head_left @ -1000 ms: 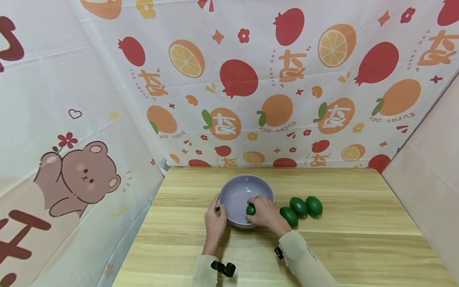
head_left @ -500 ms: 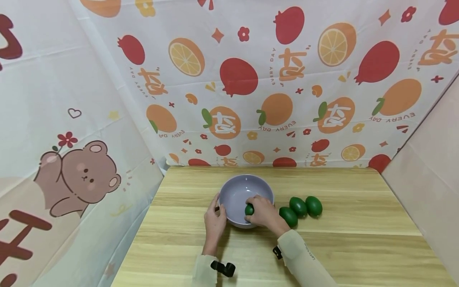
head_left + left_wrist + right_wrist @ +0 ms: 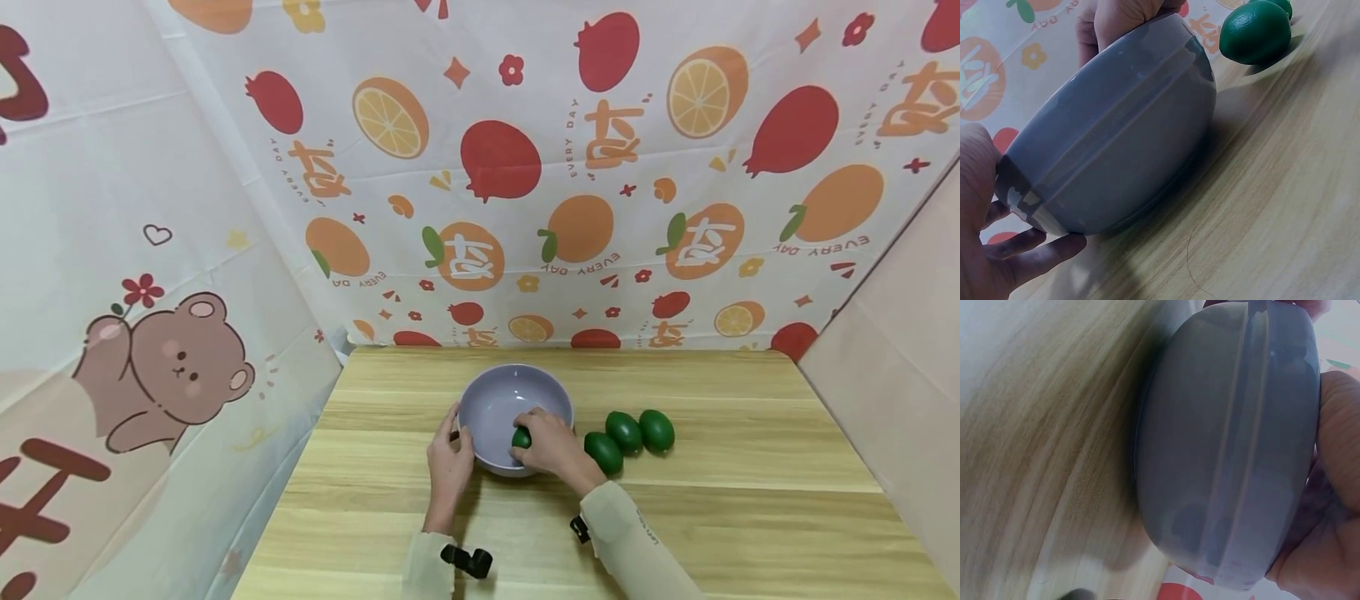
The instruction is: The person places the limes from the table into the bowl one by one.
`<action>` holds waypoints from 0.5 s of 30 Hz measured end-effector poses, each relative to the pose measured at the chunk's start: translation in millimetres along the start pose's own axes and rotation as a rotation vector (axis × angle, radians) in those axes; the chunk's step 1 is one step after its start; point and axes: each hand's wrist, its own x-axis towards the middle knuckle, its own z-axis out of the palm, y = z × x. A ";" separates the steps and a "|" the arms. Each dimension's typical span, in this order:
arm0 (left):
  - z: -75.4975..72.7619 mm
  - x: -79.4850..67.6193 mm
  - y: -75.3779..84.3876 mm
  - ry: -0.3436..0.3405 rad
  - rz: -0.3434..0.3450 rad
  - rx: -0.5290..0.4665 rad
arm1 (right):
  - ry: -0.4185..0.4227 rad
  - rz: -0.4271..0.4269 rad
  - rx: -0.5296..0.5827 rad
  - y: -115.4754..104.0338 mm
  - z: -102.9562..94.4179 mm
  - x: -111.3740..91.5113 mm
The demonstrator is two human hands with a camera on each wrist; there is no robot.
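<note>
Right grip point(image 3: 553, 446): clamped on glossy dark-green oval fruit point(image 3: 522, 437) inside round lavender glazed bowl point(image 3: 491, 408) | left grip point(image 3: 450, 465): clamped on bowl's left side | advisable: settle fruit softly before releasing

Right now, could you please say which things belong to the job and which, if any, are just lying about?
Job:
round purple-grey glazed bowl, held by the left hand
dark-green oval fruit, in the right hand
three matching fruits, probably

Surroundings:
fruit-printed white sheet
bear-printed pale sheet
</note>
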 end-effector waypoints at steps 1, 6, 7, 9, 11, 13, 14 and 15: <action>0.3 -0.1 -0.2 0.001 0.003 0.001 | 0.003 0.000 0.004 0.3 -0.1 -0.3; 2.0 -1.5 -1.3 0.009 0.011 0.004 | 0.002 0.008 0.012 1.6 -1.0 -1.7; 2.3 -1.8 -1.8 0.010 0.012 0.002 | -0.001 0.011 0.014 1.7 -1.1 -2.1; 2.5 -2.0 -1.9 0.009 0.010 0.000 | -0.002 0.015 0.019 1.7 -1.6 -3.0; 2.3 -1.9 -2.8 0.004 0.012 -0.001 | -0.001 0.016 0.023 1.0 -2.6 -4.2; 1.6 -2.2 -3.3 0.003 0.007 -0.003 | 0.011 0.002 0.024 0.2 -3.6 -5.5; 1.1 -2.6 -3.5 0.003 0.010 -0.002 | 0.015 -0.004 0.025 -0.1 -4.0 -6.0; 0.8 -2.7 -3.9 0.002 0.009 0.000 | 0.019 -0.008 0.026 -0.8 -4.8 -6.6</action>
